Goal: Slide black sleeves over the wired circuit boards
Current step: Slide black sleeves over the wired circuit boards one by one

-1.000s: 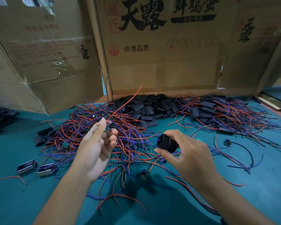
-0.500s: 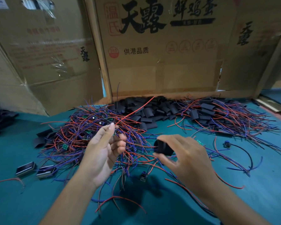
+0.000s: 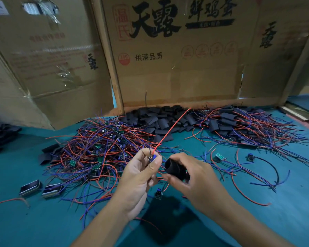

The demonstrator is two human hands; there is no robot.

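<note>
Currently the left hand (image 3: 139, 175) pinches a small wired circuit board (image 3: 152, 157) between thumb and fingertips, its red wire (image 3: 171, 129) rising away from that grip, while the right hand (image 3: 191, 177) curls round one opened black sleeve (image 3: 174, 168) just beside the board, not yet slid on. Judging by the tangled pile of unsleeved boards (image 3: 100, 150) beyond the left grip and the loose sleeves (image 3: 159, 120) farther back on the worktop (image 3: 43, 220), most work remains. Cardboard (image 3: 177, 68) behind reads "天露", "鲜鸡蛋" and "供港品质".
</note>
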